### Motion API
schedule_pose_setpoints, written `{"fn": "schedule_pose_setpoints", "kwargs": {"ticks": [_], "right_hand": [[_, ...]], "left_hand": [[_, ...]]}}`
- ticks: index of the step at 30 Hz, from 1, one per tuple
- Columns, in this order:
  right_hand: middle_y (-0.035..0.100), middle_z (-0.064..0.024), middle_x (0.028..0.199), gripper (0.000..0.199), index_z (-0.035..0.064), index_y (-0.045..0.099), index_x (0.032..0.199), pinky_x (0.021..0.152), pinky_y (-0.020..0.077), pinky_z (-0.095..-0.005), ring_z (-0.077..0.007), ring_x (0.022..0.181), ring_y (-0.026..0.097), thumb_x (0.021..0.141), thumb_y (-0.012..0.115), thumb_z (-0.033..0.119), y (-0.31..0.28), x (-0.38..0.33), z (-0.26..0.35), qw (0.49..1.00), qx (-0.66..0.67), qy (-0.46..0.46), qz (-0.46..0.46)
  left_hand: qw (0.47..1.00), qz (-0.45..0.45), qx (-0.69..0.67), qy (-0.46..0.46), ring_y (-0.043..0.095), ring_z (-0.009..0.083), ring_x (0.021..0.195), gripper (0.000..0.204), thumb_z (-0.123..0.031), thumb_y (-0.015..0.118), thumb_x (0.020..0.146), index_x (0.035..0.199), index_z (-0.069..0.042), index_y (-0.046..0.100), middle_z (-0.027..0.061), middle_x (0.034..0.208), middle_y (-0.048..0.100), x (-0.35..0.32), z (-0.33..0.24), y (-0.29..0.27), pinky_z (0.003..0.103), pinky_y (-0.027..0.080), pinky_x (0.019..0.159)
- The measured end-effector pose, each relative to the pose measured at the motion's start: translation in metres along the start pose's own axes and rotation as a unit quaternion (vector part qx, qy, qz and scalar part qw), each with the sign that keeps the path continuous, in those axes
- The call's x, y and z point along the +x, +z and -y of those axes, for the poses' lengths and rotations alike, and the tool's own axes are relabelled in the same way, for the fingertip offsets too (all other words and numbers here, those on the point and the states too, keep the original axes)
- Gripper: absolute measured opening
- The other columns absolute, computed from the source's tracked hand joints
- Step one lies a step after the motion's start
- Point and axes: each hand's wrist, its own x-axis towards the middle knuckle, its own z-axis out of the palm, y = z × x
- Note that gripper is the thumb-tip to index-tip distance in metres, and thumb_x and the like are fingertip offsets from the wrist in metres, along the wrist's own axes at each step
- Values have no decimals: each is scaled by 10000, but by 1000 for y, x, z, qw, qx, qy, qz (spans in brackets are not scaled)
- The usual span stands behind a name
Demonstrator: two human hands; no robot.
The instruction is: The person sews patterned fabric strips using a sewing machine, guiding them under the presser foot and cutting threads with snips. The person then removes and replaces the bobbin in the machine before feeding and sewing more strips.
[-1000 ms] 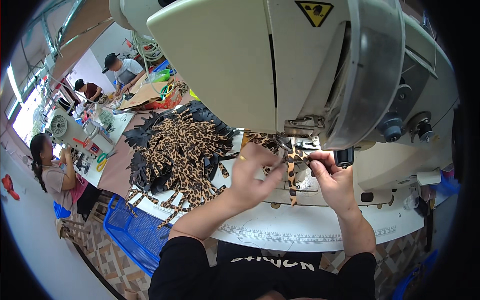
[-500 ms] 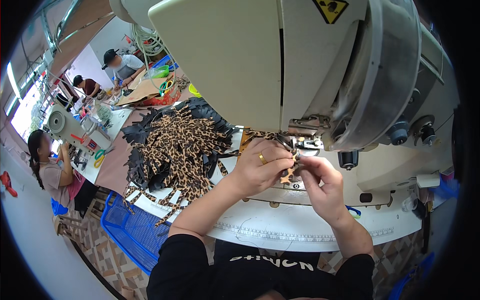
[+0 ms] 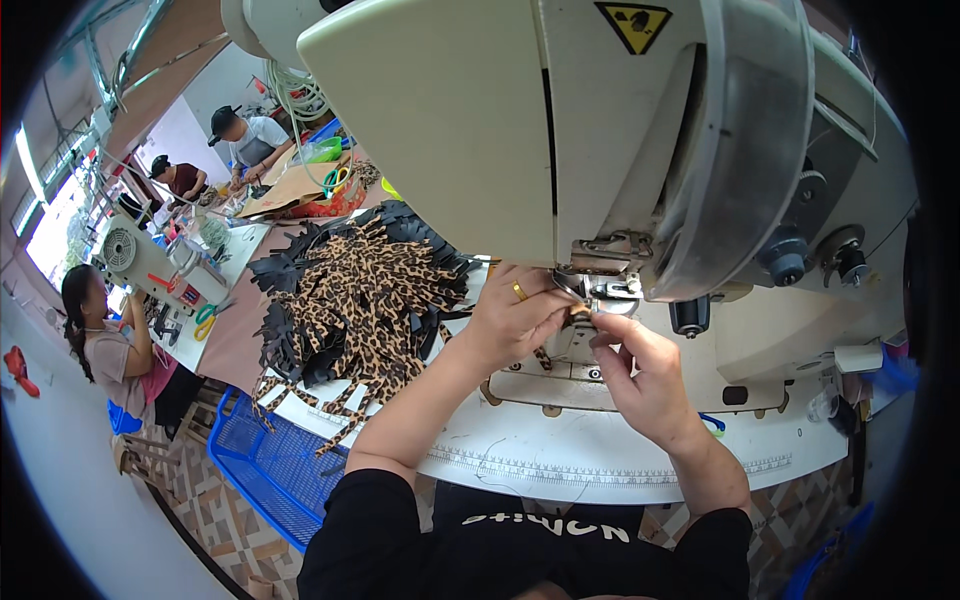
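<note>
My left hand (image 3: 512, 318), with a gold ring, is closed in a pinch beside the presser foot (image 3: 614, 286) of a sewing machine (image 3: 440, 120). From under its fingers shows a short end of a leopard-print strip (image 3: 543, 358); the rest of that strip is covered by the hand. My right hand (image 3: 645, 372) is at the front of the foot, fingers bent, index fingertip close to the needle area. What lies between its fingertips is too small to make out. To the left, a heap of leopard-print strips (image 3: 365, 285) lies over black strips (image 3: 285, 270).
Below the table's left edge stands a blue plastic basket (image 3: 265, 465). A printed ruler scale (image 3: 600, 468) runs along the table front. Green-handled scissors (image 3: 205, 322) lie at a neighbouring machine, where a person (image 3: 120, 340) sits. Two people work at the far tables.
The leopard-print piece that showed between my hands is now mostly out of sight. My right fingers have loosened slightly and shifted. The whole view has tilted a little.
</note>
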Motion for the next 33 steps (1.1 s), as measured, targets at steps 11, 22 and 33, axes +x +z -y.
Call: {"fn": "schedule_pose_setpoints", "kwargs": {"ticks": [11, 22, 33], "right_hand": [[633, -103, 800, 224, -46, 571, 993, 551, 466, -229, -114, 612, 577, 770, 595, -39, -13, 1, 4, 998, -17, 4, 62], [626, -130, 807, 231, -10, 575, 937, 653, 494, -312, -228, 734, 621, 754, 678, 88, -7, -1, 11, 986, 56, 35, 153], [591, -67, 681, 114, 24, 631, 827, 627, 398, -311, -206, 624, 532, 715, 654, 23, -33, 10, 13, 987, -99, -27, 124]], "left_hand": [[886, 153, -286, -332, 593, 136, 827, 183, -7, 616, 753, 936, 6, 622, 62, 911, 643, 31, -3, -27, 285, 480, 695], [810, 132, -346, -455, 573, 79, 705, 133, -52, 660, 790, 904, 15, 674, 41, 800, 626, 8, -41, -33, 200, 457, 618], [770, -33, -366, -522, 563, 72, 608, 194, -103, 690, 803, 924, 36, 629, 49, 750, 624, 3, -56, -1, 195, 467, 541]]}}
